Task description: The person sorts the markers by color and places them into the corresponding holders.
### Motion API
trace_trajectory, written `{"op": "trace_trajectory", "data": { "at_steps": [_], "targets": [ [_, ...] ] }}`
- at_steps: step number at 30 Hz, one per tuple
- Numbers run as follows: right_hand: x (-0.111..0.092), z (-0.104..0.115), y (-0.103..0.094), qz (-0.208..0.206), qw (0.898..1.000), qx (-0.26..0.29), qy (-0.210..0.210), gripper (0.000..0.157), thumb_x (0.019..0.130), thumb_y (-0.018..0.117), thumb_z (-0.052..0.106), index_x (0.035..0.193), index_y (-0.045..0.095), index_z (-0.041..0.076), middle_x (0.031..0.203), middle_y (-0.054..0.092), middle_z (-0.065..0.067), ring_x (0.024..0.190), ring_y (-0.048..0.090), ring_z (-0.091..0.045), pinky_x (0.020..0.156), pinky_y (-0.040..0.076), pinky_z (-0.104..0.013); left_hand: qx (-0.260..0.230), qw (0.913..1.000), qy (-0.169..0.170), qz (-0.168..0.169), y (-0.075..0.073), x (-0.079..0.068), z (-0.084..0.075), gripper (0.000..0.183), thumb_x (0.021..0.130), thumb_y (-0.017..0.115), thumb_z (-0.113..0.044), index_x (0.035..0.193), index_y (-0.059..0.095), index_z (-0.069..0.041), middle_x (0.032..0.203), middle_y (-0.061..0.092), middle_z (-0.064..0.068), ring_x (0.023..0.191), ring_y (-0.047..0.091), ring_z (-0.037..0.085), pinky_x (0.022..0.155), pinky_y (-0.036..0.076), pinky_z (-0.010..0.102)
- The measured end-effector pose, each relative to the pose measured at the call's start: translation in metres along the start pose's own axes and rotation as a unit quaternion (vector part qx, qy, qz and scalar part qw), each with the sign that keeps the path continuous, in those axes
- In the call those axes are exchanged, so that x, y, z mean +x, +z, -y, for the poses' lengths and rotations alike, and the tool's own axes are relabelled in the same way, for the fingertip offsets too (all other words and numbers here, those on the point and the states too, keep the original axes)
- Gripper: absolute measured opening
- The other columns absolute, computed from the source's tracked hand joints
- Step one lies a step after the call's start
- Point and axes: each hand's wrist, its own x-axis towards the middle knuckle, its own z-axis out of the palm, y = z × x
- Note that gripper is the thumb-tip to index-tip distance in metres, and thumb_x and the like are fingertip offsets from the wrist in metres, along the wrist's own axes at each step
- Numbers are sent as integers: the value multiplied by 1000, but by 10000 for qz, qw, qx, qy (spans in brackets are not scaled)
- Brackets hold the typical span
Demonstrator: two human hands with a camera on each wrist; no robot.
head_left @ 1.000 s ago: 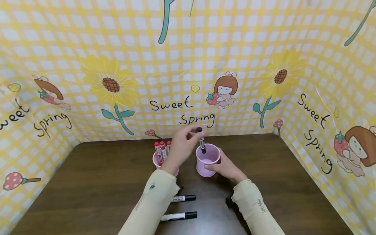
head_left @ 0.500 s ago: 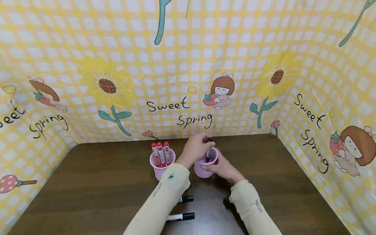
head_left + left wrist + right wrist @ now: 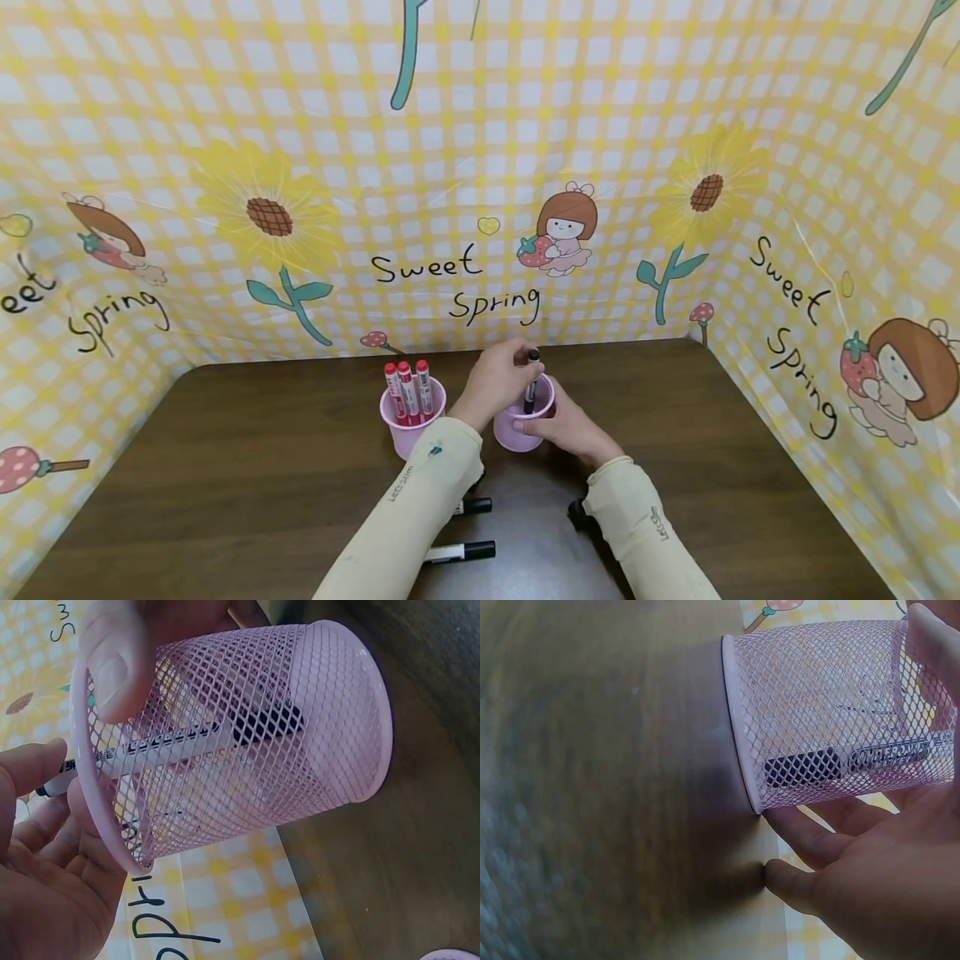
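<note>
Near the back of the table stands a pink mesh pen cup (image 3: 517,435), held at its right side by my right hand (image 3: 577,427), the thumb on the front. My left hand (image 3: 497,379) pinches the upper end of a black-and-white marker (image 3: 530,396). That marker stands nearly upright inside the cup. Through the mesh in the left wrist view, the black end of the marker (image 3: 266,726) is down close to the cup's solid lower band. The right wrist view has the right hand (image 3: 900,862) along the cup's side, with its fingers partly hidden behind the mesh.
Left of my hands, a second pink cup (image 3: 405,440) holds several red-capped markers (image 3: 408,396). Black-capped markers (image 3: 480,551) lie on the wooden table (image 3: 262,483) nearer me, partly covered by the left sleeve. A checked cloth (image 3: 420,167) hangs behind and at the sides.
My left hand has moved right, lowering the marker from the rim into the cup. The right hand keeps its hold. Over the last half second hardly anything has moved.
</note>
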Motion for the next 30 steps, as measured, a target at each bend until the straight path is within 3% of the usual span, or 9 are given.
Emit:
{"op": "trace_trajectory", "data": {
  "at_steps": [13, 19, 23, 26, 30],
  "targets": [
    [5, 1, 6, 141, 9999, -7, 12, 80, 87, 78, 10, 151, 30, 3, 139, 48, -19, 124, 50, -37, 98, 43, -37, -92, 9999, -97, -31, -4, -2, 5, 34, 96, 70, -27, 126, 65, -13, 117, 67, 3, 108, 63, 22, 94, 49, 43],
    [3, 4, 4, 119, 9999, -12, 72, 85, 86, 79, 13, 153, 27, 3, 143, 45, -21, 126, 49, -35, 101, 41, -39, -359, 9983, 31, -448, -16, -10, -6, 39, 95, 71, -29, 131, 62, -17, 122, 65, 2, 100, 63, 21, 87, 51, 42],
    [2, 4, 1, 13, 10000, -41, 72, 83, 86, 79, 10, 151, 29, 2, 142, 46, -22, 125, 49, -35, 101, 40, -40, -930, 9903, 461, -926, -32, -26, -20, 23, 97, 69, -21, 119, 69, -14, 110, 67, -1, 85, 61, 15, 73, 53, 34],
    [1, 3, 0, 26, 10000, -62, 8, 80, 86, 78, 8, 150, 30, 2, 141, 47, -23, 125, 49, -35, 100, 41, -39, -1179, 9830, 757, -1183, -44, -46, -25, 13, 97, 68, -17, 108, 73, -14, 97, 68, -3, 81, 60, 13, 71, 51, 32],
    [-1, 2, 2, -45, 10000, 12, -22, 77, 86, 78, 5, 148, 33, 0, 139, 49, -23, 124, 49, -37, 99, 41, -38, -1143, 9840, 853, -1065, -58, -81, -17, 8, 96, 69, -17, 102, 75, -17, 88, 67, -7, 79, 58, 12, 70, 50, 32]
  ]
}}
